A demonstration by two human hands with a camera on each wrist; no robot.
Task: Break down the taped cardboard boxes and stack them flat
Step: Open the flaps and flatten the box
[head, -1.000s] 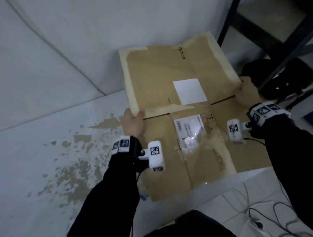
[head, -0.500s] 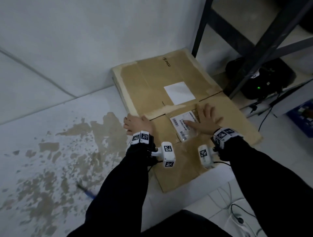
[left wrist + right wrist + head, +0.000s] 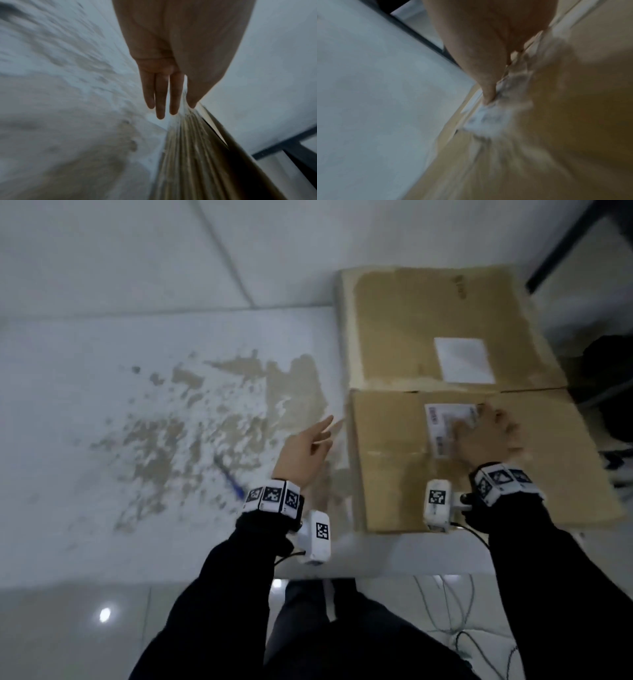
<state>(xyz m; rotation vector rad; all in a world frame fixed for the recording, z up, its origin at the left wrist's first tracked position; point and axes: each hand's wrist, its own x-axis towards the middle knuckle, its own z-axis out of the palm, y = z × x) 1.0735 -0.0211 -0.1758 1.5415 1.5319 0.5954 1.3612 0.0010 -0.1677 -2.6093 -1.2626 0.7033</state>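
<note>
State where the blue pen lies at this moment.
In the head view, the blue pen lies on the stained floor, left of the left hand and the flattened cardboard.

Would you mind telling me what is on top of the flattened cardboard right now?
On the flattened cardboard lie a blank white label and a printed shipping label. The right hand rests flat across part of the shipping label, hiding that part. The left hand is off the cardboard.
</note>
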